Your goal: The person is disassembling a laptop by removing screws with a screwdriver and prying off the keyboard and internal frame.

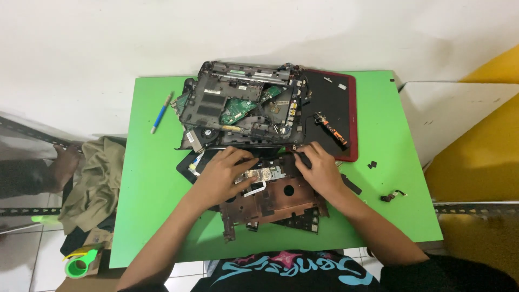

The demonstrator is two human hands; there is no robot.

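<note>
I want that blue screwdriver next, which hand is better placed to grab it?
Probably left. The blue screwdriver lies on the green table at its left side, nearer the left hand. The right hand would have to cross the opened laptop base.

- The scene is bright and evenly lit from above; the green desk (151, 178) shows strong, saturated colour with no harsh glare
- Shadows are soft; a faint grey one spreads on the white wall (108, 38) beyond the desk's far edge, behind the opened laptop base (238, 105)
- The left hand (221, 176) and right hand (319, 170) cast only slight shadows on the copper-coloured panel (275, 197); both look sharp enough, without motion blur
- The desk's edges bow slightly, a wide-lens effect; straight lines bend more near the frame's sides
- The lower left corner, by the green tape roll (81, 265), looks softer and dimmer; small parts lack fine detail
</note>
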